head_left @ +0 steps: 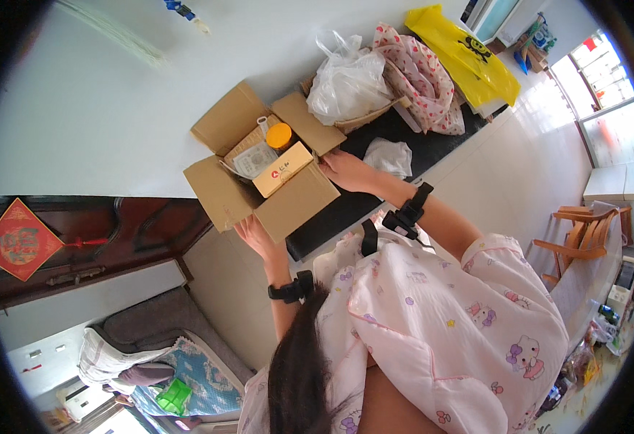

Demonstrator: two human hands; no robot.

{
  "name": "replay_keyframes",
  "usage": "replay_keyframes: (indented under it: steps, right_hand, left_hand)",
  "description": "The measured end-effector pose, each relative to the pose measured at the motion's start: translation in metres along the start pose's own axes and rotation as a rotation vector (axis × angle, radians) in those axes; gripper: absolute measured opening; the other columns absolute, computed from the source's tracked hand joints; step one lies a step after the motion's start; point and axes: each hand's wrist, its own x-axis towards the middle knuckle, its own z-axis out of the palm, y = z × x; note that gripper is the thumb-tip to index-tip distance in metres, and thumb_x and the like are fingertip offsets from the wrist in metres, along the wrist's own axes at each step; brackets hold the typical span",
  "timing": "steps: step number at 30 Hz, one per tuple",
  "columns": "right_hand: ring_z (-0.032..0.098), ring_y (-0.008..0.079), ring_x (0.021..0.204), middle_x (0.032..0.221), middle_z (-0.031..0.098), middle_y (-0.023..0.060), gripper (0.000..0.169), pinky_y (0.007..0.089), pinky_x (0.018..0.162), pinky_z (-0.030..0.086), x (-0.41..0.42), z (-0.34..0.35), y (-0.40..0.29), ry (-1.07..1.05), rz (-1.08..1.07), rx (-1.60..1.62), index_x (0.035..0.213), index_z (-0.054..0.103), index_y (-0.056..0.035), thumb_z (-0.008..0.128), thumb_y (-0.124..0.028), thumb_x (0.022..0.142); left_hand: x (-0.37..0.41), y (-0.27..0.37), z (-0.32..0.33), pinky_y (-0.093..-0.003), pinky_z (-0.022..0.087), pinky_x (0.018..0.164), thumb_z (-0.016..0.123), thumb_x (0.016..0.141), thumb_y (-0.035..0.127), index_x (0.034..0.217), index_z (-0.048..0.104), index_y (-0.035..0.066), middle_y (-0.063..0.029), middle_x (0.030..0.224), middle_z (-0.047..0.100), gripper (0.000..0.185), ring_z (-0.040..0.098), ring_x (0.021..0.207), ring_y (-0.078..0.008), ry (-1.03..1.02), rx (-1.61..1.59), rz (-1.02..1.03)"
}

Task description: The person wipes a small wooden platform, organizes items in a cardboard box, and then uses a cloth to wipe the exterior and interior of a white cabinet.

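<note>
An open cardboard box [298,205] with its flaps spread out is between my two hands, at the left end of a black bench top. My left hand [257,234] grips its near left corner, fingers partly hidden by the flaps. At the box's right side, my right hand [347,169] holds the cardboard below a flap. Inside the box are a pale orange carton [283,169] bearing writing, a jar with an orange lid [279,135] and a clear plastic packet [254,161]. Black straps with small devices circle both wrists.
Beside the box stands another cardboard box with a white plastic bag [347,81]. Further right lie a heart-patterned cloth [423,81] and a yellow plastic bag [463,54]. A crumpled white bag [388,157] rests on the black top [328,225]. A wooden chair [577,233] stands at right.
</note>
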Motion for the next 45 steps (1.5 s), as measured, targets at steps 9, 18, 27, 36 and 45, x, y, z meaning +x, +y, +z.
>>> replay_keyframes:
  steps: [9,18,27,36,45]
  right_hand:
    - [0.062,0.0285,0.084,0.098,0.062,0.0153,0.045,0.0364,0.076,0.050,-0.081,-0.053,-0.009,0.117,0.098,0.115,0.122,0.053,-0.0032,0.061,-0.022,0.083]
    - [0.061,0.0171,0.065,0.069,0.063,0.0084,0.016,0.0300,0.064,0.050,-0.154,-0.105,0.001,0.339,0.413,0.245,0.092,0.067,-0.0045,0.067,-0.013,0.078]
    - [0.038,0.0337,0.125,0.137,0.040,0.0159,0.087,0.0398,0.104,0.033,-0.144,-0.174,0.049,0.866,0.085,-0.251,0.136,0.037,-0.0055,0.080,-0.019,0.062]
    - [0.023,0.0376,0.135,0.149,0.019,0.0168,0.114,0.0576,0.105,0.024,-0.095,-0.201,0.106,0.413,0.134,-0.322,0.146,0.016,-0.0107,0.082,-0.038,0.056]
    - [0.039,0.0358,0.125,0.142,0.034,0.0149,0.098,0.0501,0.094,0.042,-0.085,-0.189,0.143,0.418,-0.030,-0.390,0.145,0.020,-0.0135,0.075,-0.025,0.065]
  left_hand:
    - [-0.004,0.028,-0.072,-0.0406,0.048,0.078,0.060,0.081,0.021,0.099,0.063,0.003,-0.0154,0.102,0.062,0.026,0.059,0.091,-0.0365,-0.559,-0.142,-0.324]
    - [-0.020,0.064,-0.035,-0.0354,0.049,0.078,0.060,0.086,0.017,0.098,0.064,0.003,-0.0093,0.101,0.064,0.019,0.062,0.091,-0.0292,-0.750,-0.449,0.119]
    - [0.023,0.171,0.005,-0.0352,0.049,0.078,0.060,0.084,0.012,0.098,0.063,0.003,-0.0104,0.100,0.064,0.017,0.062,0.089,-0.0290,-0.615,-0.625,0.168]
    - [0.040,0.255,0.097,-0.0355,0.046,0.090,0.059,0.088,0.017,0.131,0.042,0.001,-0.0160,0.130,0.048,0.049,0.054,0.113,-0.0245,-0.557,-0.835,-0.247]
    - [0.070,0.306,0.132,-0.0300,0.045,0.088,0.062,0.087,0.017,0.134,0.034,-0.005,-0.0172,0.126,0.050,0.059,0.055,0.105,-0.0195,-0.434,-1.086,-0.628]
